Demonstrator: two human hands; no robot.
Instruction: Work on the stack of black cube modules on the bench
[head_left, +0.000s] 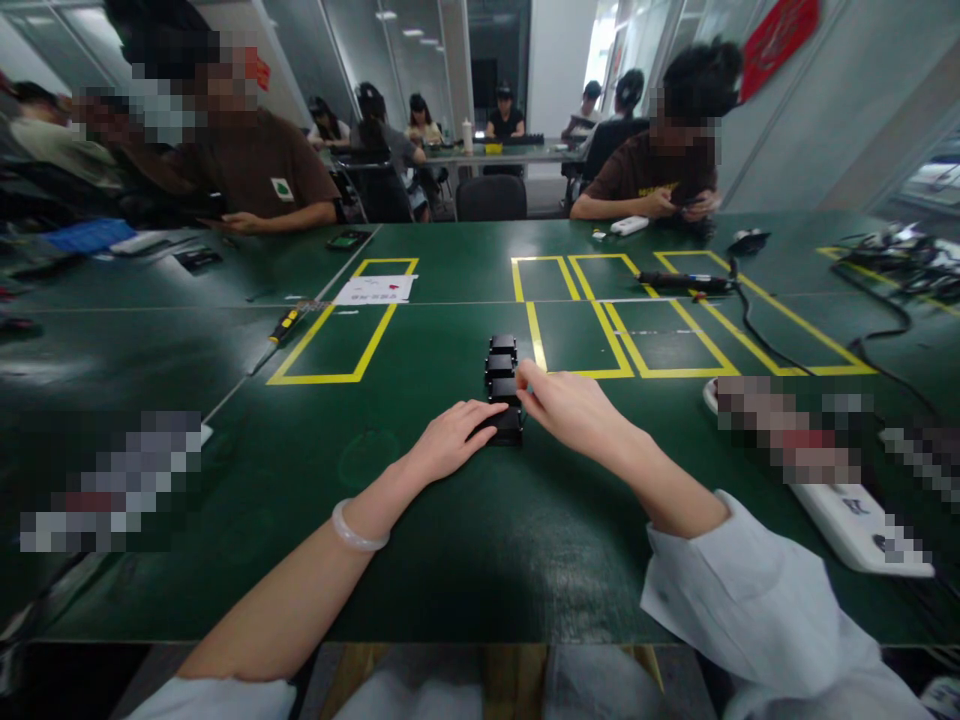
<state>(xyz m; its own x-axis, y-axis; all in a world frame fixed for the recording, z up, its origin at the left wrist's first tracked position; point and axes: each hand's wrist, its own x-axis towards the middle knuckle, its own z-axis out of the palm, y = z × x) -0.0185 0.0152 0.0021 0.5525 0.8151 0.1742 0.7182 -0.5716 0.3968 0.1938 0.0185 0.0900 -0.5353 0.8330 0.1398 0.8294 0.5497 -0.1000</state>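
Observation:
Several small black blocks [501,365] stand in a row that runs away from me on the green table [450,540]. The nearest block [507,430] is partly under my left hand [454,437], whose fingers lie extended across its left side and top. My right hand [574,408] is at the right side of the row, beside the two nearer blocks, with its fingers bent together in a pinch. What sits between those fingertips is too small to make out.
Yellow tape outlines [315,380] mark the table, with a paper sheet [375,290] on one. A yellow-black screwdriver [285,325] lies left, a black tool [686,282] with a cable right. White power strips [862,525] flank both sides. People sit across the table.

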